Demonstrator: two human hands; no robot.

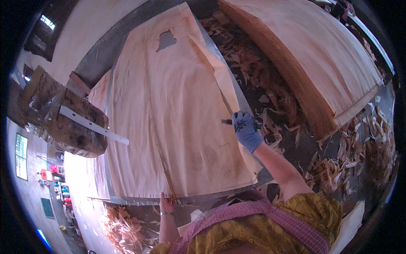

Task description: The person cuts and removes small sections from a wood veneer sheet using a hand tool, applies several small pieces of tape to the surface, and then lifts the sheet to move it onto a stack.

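A large pale wood veneer sheet (182, 106) lies before me, with a ragged hole near its far end and a long dark split running down it. Along its right side the edge is folded over. My left hand (167, 206), bare, is at the near edge beside the split, its fingers closed on the sheet's edge. At the right edge my right hand (246, 130), in a blue-grey glove, is closed round a short dark tool (227, 121). Part of that tool sticks out to the left over the sheet; the glove hides the rest.
A tall stack of veneer sheets (313, 55) stands at the right. Wood scraps (249, 63) litter the floor between, with more scraps (122, 224) at the lower left. A brown taped bundle (76, 122) with a white slotted strip (93, 125) juts in from the left.
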